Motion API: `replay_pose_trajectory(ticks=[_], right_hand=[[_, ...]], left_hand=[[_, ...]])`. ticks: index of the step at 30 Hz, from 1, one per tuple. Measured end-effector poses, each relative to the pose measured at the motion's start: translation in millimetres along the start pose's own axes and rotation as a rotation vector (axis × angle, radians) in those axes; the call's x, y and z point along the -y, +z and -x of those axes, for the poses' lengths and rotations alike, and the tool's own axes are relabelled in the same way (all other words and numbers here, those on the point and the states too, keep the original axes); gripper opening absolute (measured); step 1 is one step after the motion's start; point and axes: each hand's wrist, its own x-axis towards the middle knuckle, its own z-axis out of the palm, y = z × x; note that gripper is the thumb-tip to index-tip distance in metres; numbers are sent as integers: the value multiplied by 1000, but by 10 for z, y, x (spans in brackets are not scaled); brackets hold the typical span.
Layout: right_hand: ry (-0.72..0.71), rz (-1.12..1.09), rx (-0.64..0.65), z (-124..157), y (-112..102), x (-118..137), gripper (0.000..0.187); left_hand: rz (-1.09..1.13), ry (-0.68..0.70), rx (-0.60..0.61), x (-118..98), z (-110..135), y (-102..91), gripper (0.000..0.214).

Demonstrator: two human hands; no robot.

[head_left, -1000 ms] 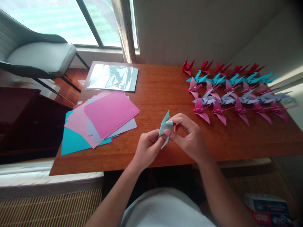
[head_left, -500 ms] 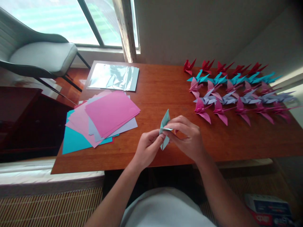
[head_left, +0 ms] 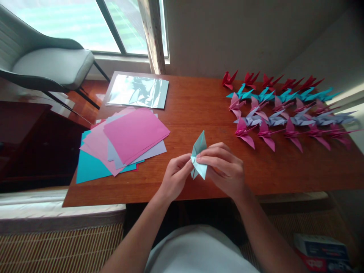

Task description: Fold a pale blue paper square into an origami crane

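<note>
A pale teal folded paper piece (head_left: 198,155) is held upright just above the front part of the wooden table (head_left: 199,106). My left hand (head_left: 174,178) pinches its lower left side. My right hand (head_left: 224,168) grips it from the right, thumb and fingers closed on a flap that points down. The top point of the paper sticks up above both hands.
A fanned stack of pink, lilac and teal sheets (head_left: 125,142) lies at the left, with a clear plastic sleeve (head_left: 138,91) behind it. Rows of red, teal, pink and lilac paper cranes (head_left: 281,108) fill the right side. A grey chair (head_left: 48,68) stands by the window.
A flap of the teal paper has been folded down and now hangs below my right fingers. Both hands stayed at the same spot.
</note>
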Motion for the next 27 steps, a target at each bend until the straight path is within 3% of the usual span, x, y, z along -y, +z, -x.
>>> replay_pose_trajectory(ticks=[9,12,19,27], right_hand=[[251,-116,6,9,-52,-4,27],[223,-68,48,-20,-86,-1,26],[-19,78,30,-12,-33,-24,29],[66,200,35,-22,-58,2,20]], left_hand=[[92,-58,45,-16,-1,12,41],[106,-69,53,-27,-4,14,40],[115,-78,51,-34,-19,-7,47],[160,-83,29,-8,-19,9,39]])
